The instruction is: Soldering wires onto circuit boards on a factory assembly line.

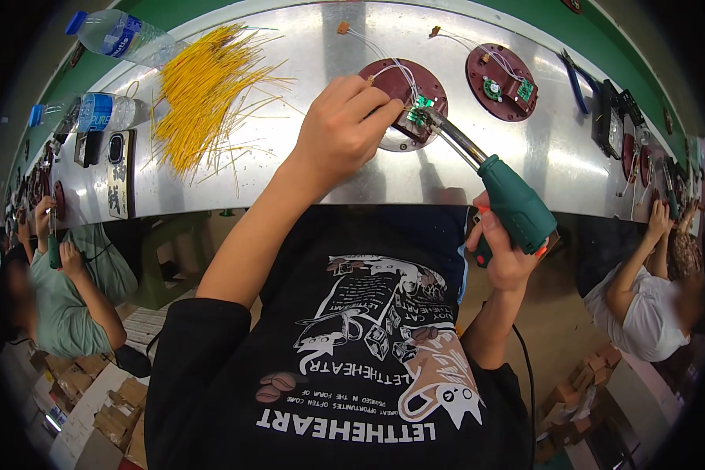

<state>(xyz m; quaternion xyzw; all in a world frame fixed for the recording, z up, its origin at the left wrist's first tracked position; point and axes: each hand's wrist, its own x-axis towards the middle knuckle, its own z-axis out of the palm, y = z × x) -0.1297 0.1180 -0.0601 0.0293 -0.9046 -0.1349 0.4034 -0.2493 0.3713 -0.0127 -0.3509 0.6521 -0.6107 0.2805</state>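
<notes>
My right hand [506, 254] grips a green pistol-style soldering gun [517, 200] by its handle, with an orange trigger area by the fingers. Its metal barrel points up and left, the tip at a small green circuit board [421, 110]. That board sits on a dark red round disc [415, 77] lying on the metal bench. Over the disc's left side my left hand [341, 129] pinches with thumb and forefinger beside the board; what lies between the fingertips is too small to make out. White wires [380, 48] run from the disc to a small brown connector [343, 28].
Right of it lies a second red disc [489, 82] with board and wires. Blue-handled pliers [576, 82] and a black tray [612, 117] are farther right. Left are a yellow wire pile [211, 94], two plastic bottles [137, 39] and a boxy item [121, 172]. Co-workers sit both sides.
</notes>
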